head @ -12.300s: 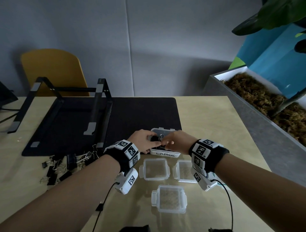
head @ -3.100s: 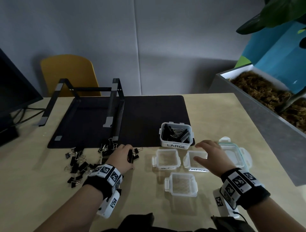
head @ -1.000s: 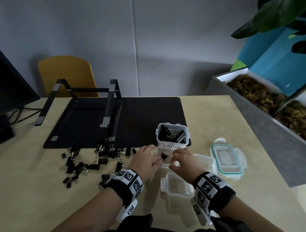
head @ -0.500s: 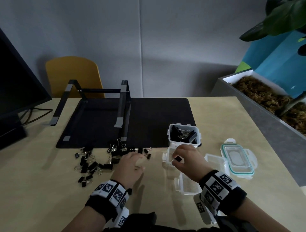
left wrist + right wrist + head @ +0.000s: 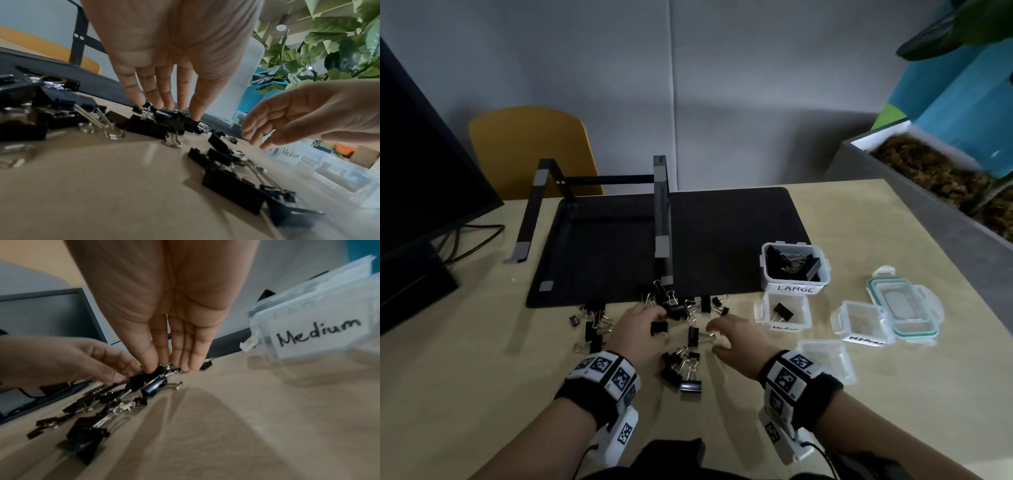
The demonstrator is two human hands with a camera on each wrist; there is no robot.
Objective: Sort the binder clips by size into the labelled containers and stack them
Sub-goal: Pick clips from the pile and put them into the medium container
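Several loose black binder clips [image 5: 681, 363] lie scattered on the wooden table in front of the black mat. My left hand [image 5: 657, 317] reaches down into the pile, its straight fingertips [image 5: 164, 105] touching clips. My right hand [image 5: 714, 337] hovers just right of it, fingers spread over a clip [image 5: 693, 335], holding nothing; in the right wrist view its fingertips [image 5: 152, 368] touch the pile. The LARGE container [image 5: 794, 288] holds several big clips. The container labelled Medium [image 5: 786, 328] has one clip [image 5: 783, 311] inside. A second MEDIUM container [image 5: 859, 337] stands to its right.
A clear unlabelled box [image 5: 828, 359] sits near my right wrist, and a green-sealed lid [image 5: 904, 308] lies at the far right. A laptop stand [image 5: 662, 212] stands on the black mat [image 5: 722, 240]. A monitor [image 5: 421, 171] is at left, a planter [image 5: 928, 185] at right.
My right hand has let a clip go into the Medium container and moved left to the pile. The left hand stays among the loose clips.
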